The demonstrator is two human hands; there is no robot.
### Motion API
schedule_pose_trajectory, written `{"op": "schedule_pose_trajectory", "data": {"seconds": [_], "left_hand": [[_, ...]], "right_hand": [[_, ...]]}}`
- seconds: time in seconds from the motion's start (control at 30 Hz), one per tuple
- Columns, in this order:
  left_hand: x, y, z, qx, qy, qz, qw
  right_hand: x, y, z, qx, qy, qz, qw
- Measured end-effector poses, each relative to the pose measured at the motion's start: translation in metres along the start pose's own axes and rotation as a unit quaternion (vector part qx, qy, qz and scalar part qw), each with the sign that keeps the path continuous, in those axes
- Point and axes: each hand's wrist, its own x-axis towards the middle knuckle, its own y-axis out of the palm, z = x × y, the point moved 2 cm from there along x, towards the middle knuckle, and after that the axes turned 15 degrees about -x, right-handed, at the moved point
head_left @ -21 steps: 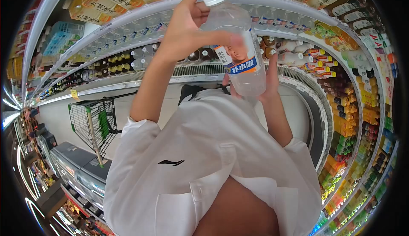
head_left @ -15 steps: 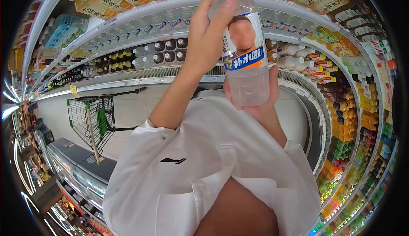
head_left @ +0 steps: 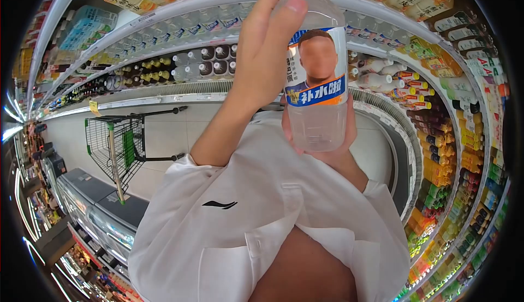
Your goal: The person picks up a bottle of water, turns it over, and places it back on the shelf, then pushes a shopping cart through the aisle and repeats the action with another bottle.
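Note:
A clear plastic drink bottle (head_left: 316,122) with a white cap is held up in front of my chest. Its label faces me, with a person's picture, a blue band with white characters and an orange stripe. My left hand (head_left: 265,51) is closed around the upper part from the left, thumb across the front of the shoulder. My right hand (head_left: 349,133) wraps the lower part from behind and beneath, so most of its fingers are hidden by the bottle. The liquid inside looks colourless.
Curved store shelves (head_left: 164,15) packed with drink bottles run ahead and round to the right. A shopping cart (head_left: 117,144), black wire with green parts, stands on the floor to the left. Beyond it is a dark-edged display case (head_left: 98,190).
The bottle has moved slightly down and right in view, nearer to me, and appears a little larger. Both hands have kept hold of it.

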Motion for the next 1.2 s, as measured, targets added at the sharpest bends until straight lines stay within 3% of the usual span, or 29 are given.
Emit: {"op": "schedule_pose_trajectory", "data": {"seconds": [0.53,1.2], "left_hand": [[-0.0032,-0.0020,-0.0086,0.057,0.077,0.040,0.995],[0.0013,-0.0014,-0.0055,0.070,0.086,0.057,0.992]], "right_hand": [[-0.0024,-0.0045,-0.0039,0.018,-0.010,0.005,1.000],[0.0009,0.0001,0.0017,-0.007,-0.010,-0.041,0.999]]}}
